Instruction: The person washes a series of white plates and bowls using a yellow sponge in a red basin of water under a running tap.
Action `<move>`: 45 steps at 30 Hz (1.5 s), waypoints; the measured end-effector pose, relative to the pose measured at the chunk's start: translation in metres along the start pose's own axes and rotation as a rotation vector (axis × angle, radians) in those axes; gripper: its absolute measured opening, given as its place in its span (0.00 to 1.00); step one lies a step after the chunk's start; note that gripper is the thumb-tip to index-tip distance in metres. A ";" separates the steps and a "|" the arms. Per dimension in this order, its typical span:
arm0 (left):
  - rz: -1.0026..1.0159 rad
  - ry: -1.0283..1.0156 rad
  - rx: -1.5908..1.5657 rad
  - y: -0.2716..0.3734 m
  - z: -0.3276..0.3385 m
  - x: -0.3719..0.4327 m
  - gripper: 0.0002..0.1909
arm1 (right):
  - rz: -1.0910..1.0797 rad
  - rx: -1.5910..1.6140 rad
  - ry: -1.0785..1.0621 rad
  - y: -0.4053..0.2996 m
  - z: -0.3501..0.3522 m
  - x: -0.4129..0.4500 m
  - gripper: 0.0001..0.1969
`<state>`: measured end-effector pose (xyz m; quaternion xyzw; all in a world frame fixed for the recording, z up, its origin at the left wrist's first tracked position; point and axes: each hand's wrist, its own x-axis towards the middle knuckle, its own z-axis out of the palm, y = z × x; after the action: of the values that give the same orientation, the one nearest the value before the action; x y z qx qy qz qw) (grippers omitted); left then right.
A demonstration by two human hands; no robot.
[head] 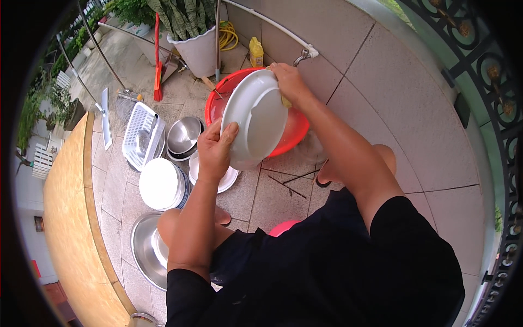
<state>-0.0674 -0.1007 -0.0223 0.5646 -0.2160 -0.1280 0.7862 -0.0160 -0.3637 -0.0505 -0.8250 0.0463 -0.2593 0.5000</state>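
A large white plate (265,122) is held tilted above a red plastic basin (296,137) on the tiled ground. My left hand (216,149) grips its near-left rim, thumb on the near face. At the far-right rim, my right hand (288,83) presses a yellow cloth or sponge (286,102), mostly hidden by the fingers, against the plate. Inside the basin, the water and anything in it are largely hidden behind the plate. Left of the basin stand a stack of white plates (159,184), steel bowls (184,135) and a white plastic basket (141,131).
A metal tap (301,58) juts from the wall beyond the basin, near a yellow bottle (256,52). Thin dark sticks (288,186) lie on the tiles. A wide steel basin (143,245) sits by my left knee. Farther left are a red broom (158,81) and a mop (106,118).
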 end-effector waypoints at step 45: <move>-0.106 0.028 0.505 -0.054 -0.011 0.017 0.11 | -0.405 -0.071 -0.158 -0.093 0.071 -0.095 0.09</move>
<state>-0.0451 -0.1173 -0.0727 0.7553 -0.2003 -0.1031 0.6154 -0.0811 -0.2290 -0.0333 -0.8524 -0.1507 -0.2870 0.4102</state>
